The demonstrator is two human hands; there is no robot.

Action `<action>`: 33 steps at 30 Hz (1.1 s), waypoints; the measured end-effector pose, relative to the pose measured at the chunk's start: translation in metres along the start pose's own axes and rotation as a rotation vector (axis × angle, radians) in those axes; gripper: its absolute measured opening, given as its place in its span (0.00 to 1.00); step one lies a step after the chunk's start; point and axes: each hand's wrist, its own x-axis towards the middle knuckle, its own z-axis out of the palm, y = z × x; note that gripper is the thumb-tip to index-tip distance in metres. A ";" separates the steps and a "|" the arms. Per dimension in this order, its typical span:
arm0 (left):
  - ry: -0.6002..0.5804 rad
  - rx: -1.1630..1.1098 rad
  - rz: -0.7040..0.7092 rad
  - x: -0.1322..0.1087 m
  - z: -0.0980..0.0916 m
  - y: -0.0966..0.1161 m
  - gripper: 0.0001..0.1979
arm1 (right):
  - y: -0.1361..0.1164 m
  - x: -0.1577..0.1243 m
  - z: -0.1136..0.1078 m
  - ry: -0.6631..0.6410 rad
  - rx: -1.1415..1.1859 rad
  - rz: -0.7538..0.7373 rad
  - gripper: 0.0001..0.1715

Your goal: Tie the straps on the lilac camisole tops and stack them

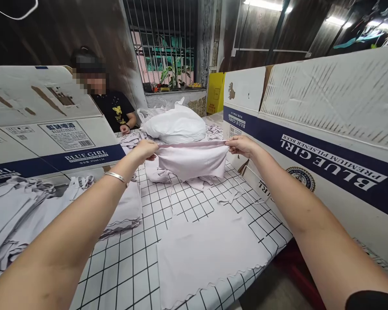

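A pale pink piece of fabric [192, 160] is stretched between my hands, its upper edge pulled nearly straight and its lower part hanging over the table. My left hand [146, 150], a silver bangle at its wrist, pinches the left corner. The right corner is gripped by my right hand [241, 145]. Closer to me, another pale fabric piece [207, 254] lies flat with wavy edges. Beyond the held fabric sits a white plastic bag [176, 125], bulging, among scattered cloth pieces.
Large beer cartons stand as walls: a left carton [48, 129] and a right carton [310, 129]. Folded cloth stacks [22, 206] lie on the left. The grid-patterned tablecloth [132, 258] covers the table, with thin fabric strips [231, 197] on it. A person [114, 110] sits behind the left carton.
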 end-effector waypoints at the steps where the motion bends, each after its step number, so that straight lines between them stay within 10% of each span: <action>1: 0.064 0.001 0.068 0.001 0.001 -0.001 0.05 | 0.001 -0.001 0.001 0.040 0.036 -0.054 0.08; 5: 0.230 0.248 0.445 -0.016 0.012 -0.022 0.10 | 0.023 -0.014 0.002 0.116 0.064 -0.295 0.07; 13: -0.331 0.791 0.450 -0.111 0.071 -0.140 0.12 | 0.151 -0.065 0.005 -0.095 -0.727 -0.152 0.04; 22: -0.321 0.822 0.452 -0.131 0.085 -0.140 0.11 | 0.170 -0.091 0.023 -0.127 -1.013 -0.607 0.13; 28: -0.224 0.597 0.351 -0.126 0.079 -0.142 0.08 | 0.163 -0.089 0.033 0.035 -0.623 -0.410 0.03; 33: -0.414 -0.412 -0.043 -0.121 0.074 -0.104 0.08 | 0.137 -0.083 0.049 -0.120 0.203 0.061 0.08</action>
